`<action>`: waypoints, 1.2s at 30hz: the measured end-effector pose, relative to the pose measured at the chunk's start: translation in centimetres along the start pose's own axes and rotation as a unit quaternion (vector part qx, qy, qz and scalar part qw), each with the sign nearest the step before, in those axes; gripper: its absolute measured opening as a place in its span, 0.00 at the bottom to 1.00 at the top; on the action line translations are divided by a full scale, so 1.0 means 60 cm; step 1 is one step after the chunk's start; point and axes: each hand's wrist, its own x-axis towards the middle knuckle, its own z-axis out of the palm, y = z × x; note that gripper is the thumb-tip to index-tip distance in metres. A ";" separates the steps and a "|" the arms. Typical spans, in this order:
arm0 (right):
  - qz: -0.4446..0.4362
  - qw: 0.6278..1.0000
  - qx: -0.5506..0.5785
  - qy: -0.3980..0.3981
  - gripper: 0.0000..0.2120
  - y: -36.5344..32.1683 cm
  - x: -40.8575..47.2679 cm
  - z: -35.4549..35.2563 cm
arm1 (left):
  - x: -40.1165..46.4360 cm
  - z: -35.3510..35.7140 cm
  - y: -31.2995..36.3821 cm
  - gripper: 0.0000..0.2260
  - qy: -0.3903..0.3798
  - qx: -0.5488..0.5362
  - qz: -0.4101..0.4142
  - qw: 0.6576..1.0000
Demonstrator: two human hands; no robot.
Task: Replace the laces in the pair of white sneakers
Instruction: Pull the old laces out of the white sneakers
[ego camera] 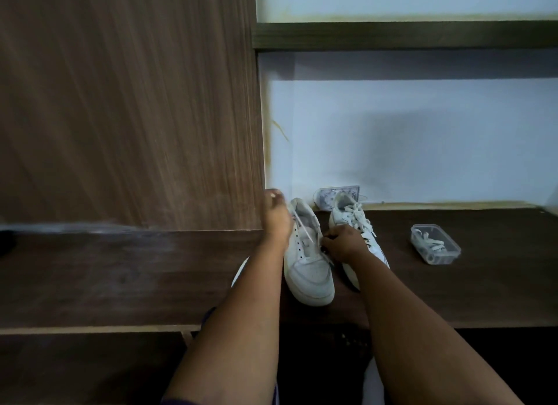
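Note:
Two white sneakers stand on a dark wooden desk (453,283). The left sneaker (308,271) points its toe toward me, and most of its eyelets are bare. My left hand (276,220), blurred, pulls a white lace (302,228) up and away from that shoe. At the shoe's right side my right hand (344,243) pinches near the eyelets, seemingly on the same lace. The right sneaker (351,220) stands behind it, still laced, partly hidden by my right hand and forearm.
A clear plastic box (434,244) with white laces inside sits to the right on the desk. A small patterned box (327,194) leans against the pale wall behind the shoes. A tall wooden panel (129,102) rises at the left, close to my left hand.

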 end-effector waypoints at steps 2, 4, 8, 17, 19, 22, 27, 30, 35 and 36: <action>0.001 1.000 -0.003 -0.002 0.07 -0.001 -0.001 0.002 | 0.001 -0.011 0.040 0.13 0.109 -0.326 -0.084 0.935; 0.000 1.000 -0.004 -0.002 0.07 -0.001 -0.002 0.004 | 0.007 -0.022 0.055 0.12 0.111 -0.465 -0.132 0.868; 0.003 1.000 0.013 -0.004 0.07 -0.001 -0.003 0.002 | -0.003 -0.023 0.036 0.10 -0.037 -0.224 -0.131 0.965; 0.001 1.000 0.003 -0.002 0.07 0.004 0.001 0.004 | -0.008 -0.024 -0.065 0.10 -0.298 0.573 0.140 0.750; -0.002 1.000 -0.001 -0.003 0.07 0.003 0.002 0.003 | -0.009 -0.019 -0.064 0.09 -0.294 0.599 0.172 0.724; 0.001 1.000 0.005 -0.006 0.07 0.002 0.002 0.003 | -0.009 -0.018 -0.069 0.09 -0.280 0.608 0.194 0.717; 0.001 1.000 0.000 -0.003 0.07 0.001 0.002 0.004 | -0.008 -0.013 -0.063 0.11 -0.323 0.602 0.182 0.707; -0.001 1.000 -0.006 -0.004 0.07 -0.001 -0.001 0.005 | -0.014 -0.012 -0.064 0.14 -0.311 0.635 0.181 0.684; 0.007 1.000 0.001 -0.002 0.08 -0.002 -0.002 0.006 | -0.031 -0.008 -0.078 0.19 -0.288 0.671 0.161 0.664; 0.007 1.000 0.001 -0.002 0.08 -0.002 -0.002 0.007 | -0.032 -0.007 -0.081 0.19 -0.287 0.672 0.175 0.660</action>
